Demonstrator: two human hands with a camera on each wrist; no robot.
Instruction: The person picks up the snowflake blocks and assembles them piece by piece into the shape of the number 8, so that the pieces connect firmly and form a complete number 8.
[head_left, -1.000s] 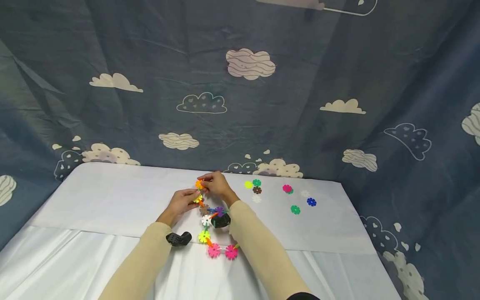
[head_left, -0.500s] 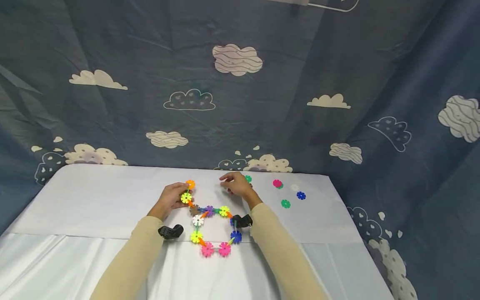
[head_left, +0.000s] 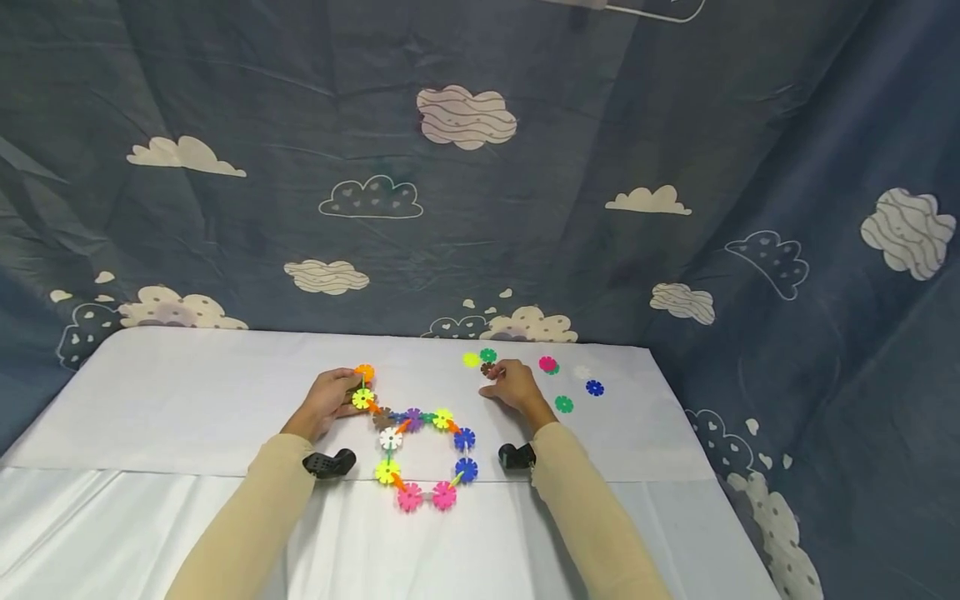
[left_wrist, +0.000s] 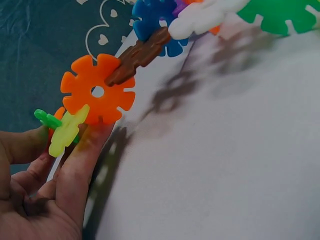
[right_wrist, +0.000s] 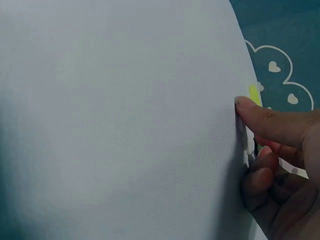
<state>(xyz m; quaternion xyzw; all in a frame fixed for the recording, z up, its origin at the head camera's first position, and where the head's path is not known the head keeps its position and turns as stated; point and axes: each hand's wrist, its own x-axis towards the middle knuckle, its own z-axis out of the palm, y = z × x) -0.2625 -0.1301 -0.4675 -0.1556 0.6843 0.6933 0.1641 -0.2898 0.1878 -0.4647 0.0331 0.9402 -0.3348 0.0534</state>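
Observation:
A chain of notched plastic snowflake discs lies on the white table, joined into a ring [head_left: 466, 469] with a tail running up left. My left hand [head_left: 330, 400] grips the tail's end, near a yellow disc [head_left: 363, 399] and an orange disc [head_left: 364, 372]. In the left wrist view its thumb and fingers are around the yellow disc [left_wrist: 69, 131] beside the orange disc [left_wrist: 97, 90]. My right hand [head_left: 517, 385] reaches over the loose discs, beside a brown disc [head_left: 487, 368]. A white disc [right_wrist: 249, 141] shows between its thumb and fingers; I cannot tell whether they pinch it.
Loose discs lie at the back right: yellow [head_left: 471, 359], green [head_left: 488, 355], pink [head_left: 548, 363] overlapping a green one, white [head_left: 582, 372], blue [head_left: 595, 387] and another green disc [head_left: 564, 404]. A dark cloud-print curtain [head_left: 480, 217] hangs behind the table.
The right hand has let go of the tail's orange end and moved right to the loose discs. The left hand keeps its hold. The head view has shifted slightly right.

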